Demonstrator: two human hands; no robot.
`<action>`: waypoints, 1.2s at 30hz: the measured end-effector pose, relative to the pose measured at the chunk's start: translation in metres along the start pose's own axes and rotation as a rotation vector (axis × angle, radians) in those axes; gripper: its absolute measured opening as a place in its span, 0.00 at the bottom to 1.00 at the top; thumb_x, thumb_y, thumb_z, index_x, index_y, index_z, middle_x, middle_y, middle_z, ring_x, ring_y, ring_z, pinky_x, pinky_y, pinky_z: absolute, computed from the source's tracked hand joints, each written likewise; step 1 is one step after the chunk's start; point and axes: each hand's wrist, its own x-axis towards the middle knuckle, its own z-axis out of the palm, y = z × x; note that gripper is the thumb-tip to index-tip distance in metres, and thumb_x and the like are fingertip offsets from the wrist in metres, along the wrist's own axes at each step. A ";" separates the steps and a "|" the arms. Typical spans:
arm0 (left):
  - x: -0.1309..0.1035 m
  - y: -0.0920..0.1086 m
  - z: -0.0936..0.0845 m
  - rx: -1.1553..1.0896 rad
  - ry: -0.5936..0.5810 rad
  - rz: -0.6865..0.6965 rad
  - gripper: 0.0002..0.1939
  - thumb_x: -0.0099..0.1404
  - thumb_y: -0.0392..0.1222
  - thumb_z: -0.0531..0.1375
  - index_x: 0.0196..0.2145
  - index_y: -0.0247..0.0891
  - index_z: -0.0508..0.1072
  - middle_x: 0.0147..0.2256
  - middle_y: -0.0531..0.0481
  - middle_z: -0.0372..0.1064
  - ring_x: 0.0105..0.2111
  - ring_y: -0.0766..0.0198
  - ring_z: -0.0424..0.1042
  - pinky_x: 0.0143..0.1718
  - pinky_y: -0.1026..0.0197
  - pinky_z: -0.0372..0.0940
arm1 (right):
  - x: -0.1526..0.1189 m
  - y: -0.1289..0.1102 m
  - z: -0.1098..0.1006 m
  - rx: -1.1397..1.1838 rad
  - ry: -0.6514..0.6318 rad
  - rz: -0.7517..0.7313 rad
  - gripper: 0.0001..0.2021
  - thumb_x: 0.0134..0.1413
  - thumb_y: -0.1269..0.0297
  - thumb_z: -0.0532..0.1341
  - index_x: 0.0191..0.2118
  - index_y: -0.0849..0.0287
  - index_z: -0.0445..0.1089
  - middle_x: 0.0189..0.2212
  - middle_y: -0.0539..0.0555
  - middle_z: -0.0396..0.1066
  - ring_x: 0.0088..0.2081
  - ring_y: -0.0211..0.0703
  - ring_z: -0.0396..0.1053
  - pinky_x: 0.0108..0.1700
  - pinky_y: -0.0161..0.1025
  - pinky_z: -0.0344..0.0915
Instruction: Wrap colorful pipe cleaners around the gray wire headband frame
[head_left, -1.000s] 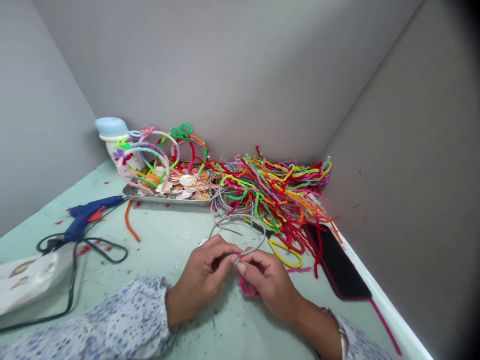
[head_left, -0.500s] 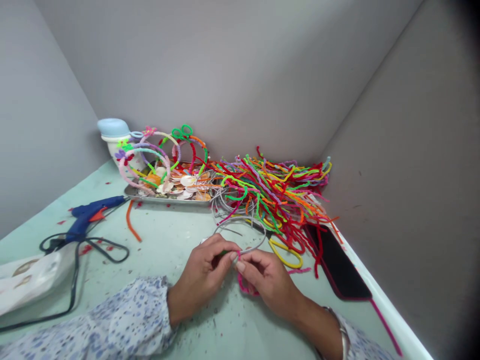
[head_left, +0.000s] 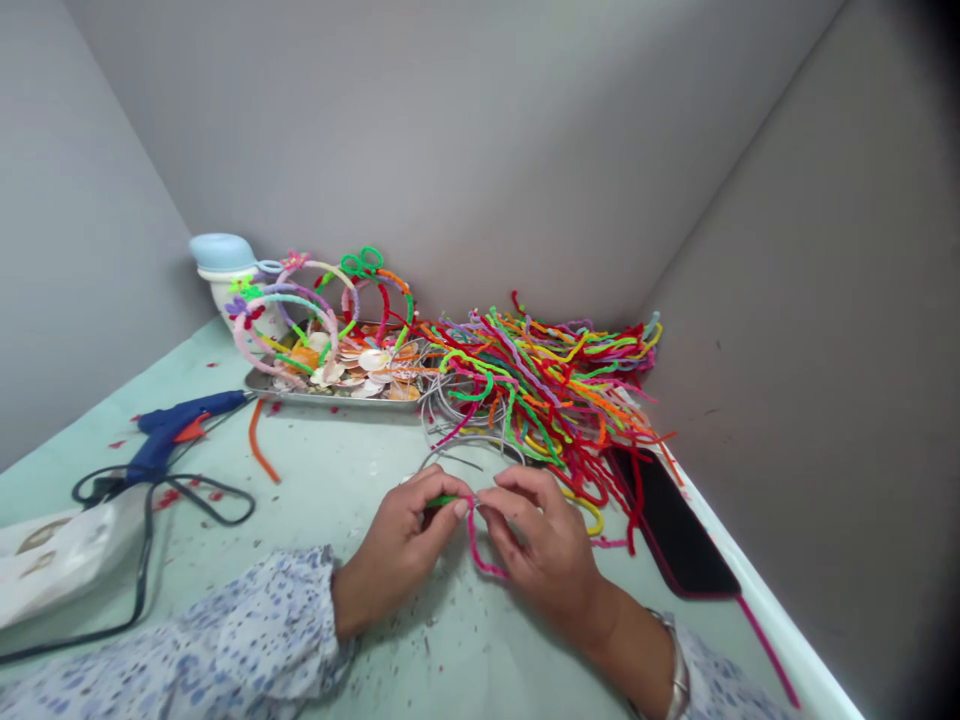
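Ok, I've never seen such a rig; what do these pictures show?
There is no robot: these are a person's bare hands. Every picture comes from one camera on their head, looking forward and down. On the pale green table lie a blue glue gun, a metal tray of shells, a pile of fuzzy strands and a dark phone-like slab. The left hand pinches a pink strand; the right hand is beside it, its grip unclear.

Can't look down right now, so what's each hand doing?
Left hand: closed, pinching the green-and-pink pipe cleaner wrap.
Right hand: fingers curled at the wrap; firmness of grip unclear.
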 end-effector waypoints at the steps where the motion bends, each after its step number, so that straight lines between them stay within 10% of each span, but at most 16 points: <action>1: 0.000 0.000 0.000 -0.009 -0.010 -0.004 0.08 0.67 0.39 0.54 0.35 0.38 0.73 0.31 0.51 0.67 0.34 0.63 0.67 0.38 0.62 0.60 | 0.000 -0.001 0.000 -0.001 -0.016 -0.014 0.13 0.55 0.76 0.61 0.45 0.55 0.69 0.42 0.57 0.66 0.36 0.42 0.70 0.37 0.39 0.70; 36: -0.001 -0.002 0.004 -0.003 -0.025 -0.018 0.10 0.68 0.40 0.52 0.39 0.38 0.72 0.32 0.52 0.70 0.34 0.64 0.68 0.37 0.63 0.61 | 0.001 -0.001 0.001 0.069 -0.056 0.070 0.06 0.60 0.70 0.58 0.41 0.57 0.70 0.34 0.55 0.71 0.35 0.42 0.72 0.35 0.37 0.69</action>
